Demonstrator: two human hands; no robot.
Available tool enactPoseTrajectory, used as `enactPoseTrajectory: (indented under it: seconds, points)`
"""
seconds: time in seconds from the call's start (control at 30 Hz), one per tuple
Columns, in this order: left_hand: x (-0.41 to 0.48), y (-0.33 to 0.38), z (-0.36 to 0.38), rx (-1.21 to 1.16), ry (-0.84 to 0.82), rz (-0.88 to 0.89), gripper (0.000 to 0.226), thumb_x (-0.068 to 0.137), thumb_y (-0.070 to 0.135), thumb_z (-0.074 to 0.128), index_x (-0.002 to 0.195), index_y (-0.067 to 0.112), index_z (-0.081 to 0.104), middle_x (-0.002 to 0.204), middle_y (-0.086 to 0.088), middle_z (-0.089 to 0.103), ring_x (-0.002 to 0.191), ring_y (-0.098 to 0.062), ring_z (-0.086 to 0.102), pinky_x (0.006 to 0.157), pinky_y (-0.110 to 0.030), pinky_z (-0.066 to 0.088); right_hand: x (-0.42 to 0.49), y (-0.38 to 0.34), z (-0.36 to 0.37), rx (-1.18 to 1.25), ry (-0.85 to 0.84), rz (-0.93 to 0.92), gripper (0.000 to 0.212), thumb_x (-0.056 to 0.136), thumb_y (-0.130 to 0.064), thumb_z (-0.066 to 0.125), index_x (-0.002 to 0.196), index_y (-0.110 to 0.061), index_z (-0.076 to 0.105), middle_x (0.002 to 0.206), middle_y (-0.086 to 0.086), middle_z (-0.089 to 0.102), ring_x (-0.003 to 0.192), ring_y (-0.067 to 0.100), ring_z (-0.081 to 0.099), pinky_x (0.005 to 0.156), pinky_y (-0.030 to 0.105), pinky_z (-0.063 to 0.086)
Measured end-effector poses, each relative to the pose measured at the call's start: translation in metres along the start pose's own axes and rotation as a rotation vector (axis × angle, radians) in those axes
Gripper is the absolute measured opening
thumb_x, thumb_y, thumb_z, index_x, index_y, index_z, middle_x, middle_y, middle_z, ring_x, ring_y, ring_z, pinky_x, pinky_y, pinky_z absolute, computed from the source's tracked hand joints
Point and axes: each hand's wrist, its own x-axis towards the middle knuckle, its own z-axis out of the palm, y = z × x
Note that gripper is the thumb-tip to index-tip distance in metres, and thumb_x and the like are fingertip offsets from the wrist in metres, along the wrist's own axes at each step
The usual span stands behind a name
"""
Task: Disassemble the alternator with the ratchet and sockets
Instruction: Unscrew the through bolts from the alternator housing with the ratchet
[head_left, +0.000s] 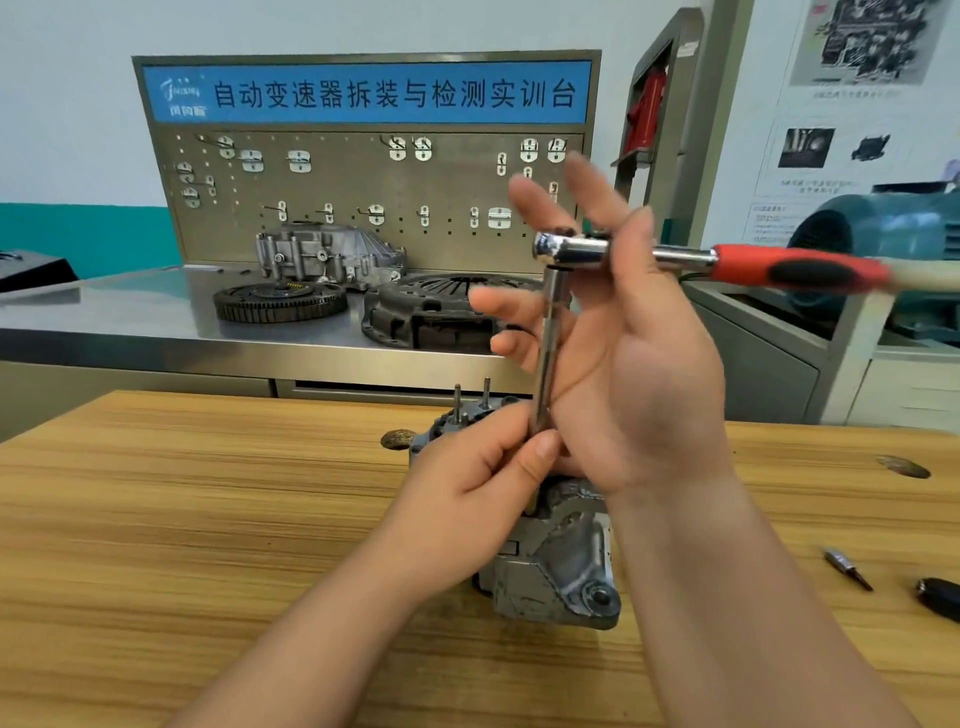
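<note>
Two hands: both raised over the alternator (556, 566), which stands on the wooden table (208, 519) towards its far edge, directly beneath them
Left hand (483, 467): thumb and fingers pinch the foot of the extension bar (549, 343), just above the housing
Right hand (639, 374): fingers straight and spread, the bar crossing in front of its palm, touching the ratchet (571, 249) by its head; no curled grip shows
Long axis: bar near upright, slightly tilted; the red handle runs level out to the right, blurred
Key relation: the fastener lies straight below the left hand and is hidden by it; that hand is nearer, so it likely steers the bar down
Swing room: open air around the handle; two upright studs (487, 392) stand just left of the bar
Loose part: a bit (847, 569) lies well apart, on the table to the right
</note>
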Motion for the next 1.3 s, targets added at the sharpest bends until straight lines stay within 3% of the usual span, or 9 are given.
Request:
enactPoseTrajectory:
  seconds: [0.1,0.2,0.33,0.6,0.83,0.97,1.07,1.2,1.3]
  points:
    - [0.000,-0.001,0.000,0.018,-0.004,-0.012,0.035,0.088,0.046,0.041,0.099,0.023,0.064,0.087,0.006,0.069,0.085,-0.022,0.064,0.078,-0.046,0.052,0.000,0.001,-0.001,-0.014,0.004,0.081,0.043,0.099,-0.045,0.026,0.126,-0.021,0.051,0.103,0.000,0.073,0.068,0.017,0.070,0.054,0.024,0.052]
    - [0.001,-0.002,0.003,0.068,0.006,-0.025,0.038,0.087,0.046,0.041,0.096,0.016,0.064,0.087,-0.009,0.069,0.083,-0.028,0.063,0.075,-0.049,0.050,-0.002,0.001,0.001,-0.153,-0.009,-0.059,0.027,0.097,-0.030,0.043,0.117,-0.030,0.061,0.116,-0.002,0.069,0.081,0.015,0.069,0.056,0.021,0.051]
    - [0.001,-0.001,0.006,0.082,0.027,-0.019,0.036,0.086,0.049,0.039,0.092,0.022,0.063,0.080,-0.005,0.066,0.076,-0.025,0.061,0.071,-0.050,0.050,-0.002,-0.002,0.001,-0.268,-0.069,-0.164,0.028,0.094,-0.014,0.052,0.107,-0.033,0.067,0.122,-0.011,0.063,0.092,0.013,0.067,0.063,0.021,0.051]
    - [0.000,-0.003,0.003,0.138,0.001,-0.004,0.020,0.088,0.045,0.040,0.089,0.032,0.055,0.076,-0.001,0.061,0.071,-0.017,0.057,0.068,-0.046,0.049,0.001,-0.001,-0.004,-0.023,0.005,0.133,0.047,0.088,-0.050,0.039,0.121,-0.021,0.056,0.104,0.002,0.073,0.073,0.019,0.070,0.055,0.024,0.051]
    - [0.000,0.000,0.006,0.135,0.017,-0.020,0.016,0.089,0.037,0.045,0.085,0.039,0.060,0.075,0.023,0.063,0.069,-0.003,0.057,0.065,-0.036,0.050,0.001,-0.005,-0.005,-0.171,-0.015,-0.082,0.025,0.091,-0.021,0.053,0.105,-0.034,0.069,0.121,-0.008,0.064,0.093,0.015,0.067,0.061,0.022,0.051]
    - [0.000,-0.002,0.001,0.057,-0.048,-0.025,0.026,0.088,0.046,0.045,0.096,0.030,0.063,0.086,0.025,0.066,0.084,-0.003,0.063,0.073,-0.031,0.050,0.001,-0.006,-0.008,-0.004,-0.035,0.068,0.036,0.098,-0.039,0.034,0.123,-0.023,0.055,0.118,-0.001,0.068,0.077,0.021,0.070,0.059,0.025,0.053]
    - [-0.001,-0.002,-0.001,0.082,-0.056,-0.014,0.022,0.085,0.048,0.045,0.090,0.035,0.062,0.077,0.022,0.065,0.074,-0.002,0.061,0.069,-0.033,0.050,0.001,-0.005,-0.008,-0.004,-0.030,0.145,0.051,0.094,-0.050,0.031,0.128,-0.018,0.052,0.106,0.002,0.073,0.074,0.019,0.070,0.056,0.025,0.052]
    - [-0.002,0.002,0.003,0.132,-0.017,-0.014,0.024,0.087,0.042,0.047,0.087,0.024,0.064,0.069,0.020,0.064,0.062,-0.026,0.056,0.059,-0.046,0.049,0.001,-0.006,-0.009,-0.201,-0.047,-0.061,0.025,0.095,-0.033,0.052,0.117,-0.032,0.064,0.121,-0.006,0.065,0.096,0.015,0.065,0.062,0.024,0.051]
    - [0.000,0.002,0.005,0.143,-0.012,-0.032,0.020,0.087,0.036,0.047,0.086,0.026,0.064,0.068,0.025,0.063,0.059,-0.015,0.055,0.058,-0.040,0.046,0.001,-0.008,-0.010,-0.276,-0.061,-0.149,0.025,0.092,-0.030,0.054,0.113,-0.039,0.064,0.125,-0.015,0.060,0.103,0.012,0.065,0.065,0.022,0.053]
